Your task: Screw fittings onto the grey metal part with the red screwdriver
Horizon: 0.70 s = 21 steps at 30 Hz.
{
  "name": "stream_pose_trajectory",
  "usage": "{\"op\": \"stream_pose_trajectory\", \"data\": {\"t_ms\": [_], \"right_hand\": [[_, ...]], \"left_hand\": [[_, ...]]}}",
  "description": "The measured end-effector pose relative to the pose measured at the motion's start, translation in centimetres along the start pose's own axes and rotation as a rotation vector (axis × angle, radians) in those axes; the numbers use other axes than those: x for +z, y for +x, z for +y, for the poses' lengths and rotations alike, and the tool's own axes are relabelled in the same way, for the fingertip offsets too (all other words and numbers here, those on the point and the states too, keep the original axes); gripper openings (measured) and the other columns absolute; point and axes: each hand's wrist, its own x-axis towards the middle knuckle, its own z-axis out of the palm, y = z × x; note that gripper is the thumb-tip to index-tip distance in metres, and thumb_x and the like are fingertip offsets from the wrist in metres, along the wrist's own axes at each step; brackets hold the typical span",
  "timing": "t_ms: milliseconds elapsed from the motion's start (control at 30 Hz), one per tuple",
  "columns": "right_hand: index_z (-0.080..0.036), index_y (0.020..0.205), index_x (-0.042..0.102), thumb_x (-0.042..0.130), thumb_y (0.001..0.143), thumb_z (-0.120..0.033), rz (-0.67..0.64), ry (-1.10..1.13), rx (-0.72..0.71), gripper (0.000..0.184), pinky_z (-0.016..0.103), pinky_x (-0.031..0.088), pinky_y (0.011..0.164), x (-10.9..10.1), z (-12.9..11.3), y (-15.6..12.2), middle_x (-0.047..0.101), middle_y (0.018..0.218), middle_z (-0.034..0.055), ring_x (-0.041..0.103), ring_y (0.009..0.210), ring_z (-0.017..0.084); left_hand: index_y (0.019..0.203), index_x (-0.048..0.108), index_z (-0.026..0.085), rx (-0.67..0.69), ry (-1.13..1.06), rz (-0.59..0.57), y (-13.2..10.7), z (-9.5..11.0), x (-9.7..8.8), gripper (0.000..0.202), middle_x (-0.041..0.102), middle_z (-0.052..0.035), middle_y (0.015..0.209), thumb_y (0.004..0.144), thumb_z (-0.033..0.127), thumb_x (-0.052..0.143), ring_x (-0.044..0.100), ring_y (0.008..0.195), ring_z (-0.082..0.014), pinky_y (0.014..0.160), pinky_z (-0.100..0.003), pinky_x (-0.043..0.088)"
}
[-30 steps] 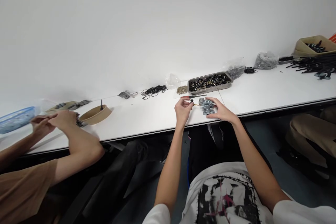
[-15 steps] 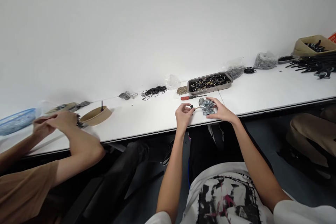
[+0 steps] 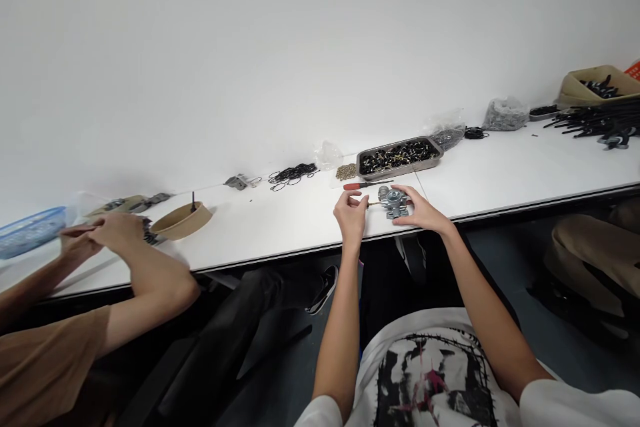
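My right hand [image 3: 421, 211] is closed around the right side of a small grey metal carburetor body [image 3: 395, 201] at the table's front edge. A round opening in the body faces up. On its left side, the fingers of my left hand [image 3: 351, 215] are pinched on the outer end of a thin brass-coloured rod [image 3: 373, 204]. The rod points at the body; I cannot tell how far it goes in. My left fingers hide its outer end. Just behind the hands lies a red-handled screwdriver [image 3: 353, 186].
A metal tray [image 3: 400, 173] of black and brass parts stands behind the screwdriver, beside a pile of small brass pieces [image 3: 346, 171]. Black rings [image 3: 293, 175] lie further left. A co-worker's hands [image 3: 107, 233] work at far left near a tan bowl [image 3: 183, 221].
My left hand has turned around the rod's end, and the black knob seen there before is now hidden by the fingers. My right hand and the carburetor body stay in place.
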Motion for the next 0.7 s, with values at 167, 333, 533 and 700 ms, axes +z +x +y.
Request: {"op": "stream_pose_trajectory", "data": {"t_ms": [167,333,533,700], "right_hand": [[-0.029,0.147,0.050,0.083,0.071,-0.033,0.045,0.023,0.015,0.083,0.047,0.045,0.117,0.0,0.0,0.0,0.047,0.153,0.0095,0.051,0.138,0.029],[-0.028,0.146,0.049,0.083,0.071,-0.031,0.079,-0.006,-0.008,0.083,0.048,0.046,0.116,0.4,-0.1,0.0,0.049,0.151,0.0101,0.053,0.136,0.030],[-0.025,0.142,0.048,0.080,0.072,-0.028,0.143,-0.056,-0.094,0.077,0.047,0.043,0.118,0.8,-0.2,0.0,0.050,0.145,0.0115,0.049,0.138,0.029],[-0.028,0.142,0.046,0.071,0.069,-0.013,0.165,-0.131,-0.167,0.078,0.047,0.037,0.123,0.8,-0.3,-0.2,0.048,0.146,0.0097,0.046,0.142,0.028]], "left_hand": [[0.073,0.061,0.023,0.048,0.090,0.124,-0.7,0.9,1.6,0.012,0.052,0.0043,0.059,0.080,0.022,0.071,0.052,0.060,-0.0157,0.070,-0.031,0.044],[0.075,0.060,0.024,0.063,0.099,0.093,-1.5,1.5,2.9,0.011,0.059,0.0005,0.068,0.084,0.020,0.067,0.054,0.065,-0.0180,0.073,-0.032,0.045],[0.088,0.067,0.021,0.066,-0.041,-0.021,-4.1,1.9,4.2,0.012,0.071,-0.0050,0.088,0.092,0.024,0.056,0.064,0.072,-0.0174,0.077,-0.032,0.052],[0.093,0.069,0.017,-0.082,-0.361,-0.063,-4.6,0.4,3.0,0.018,0.071,-0.0032,0.082,0.081,0.029,0.069,0.066,0.059,-0.0139,0.067,-0.031,0.055]]}}
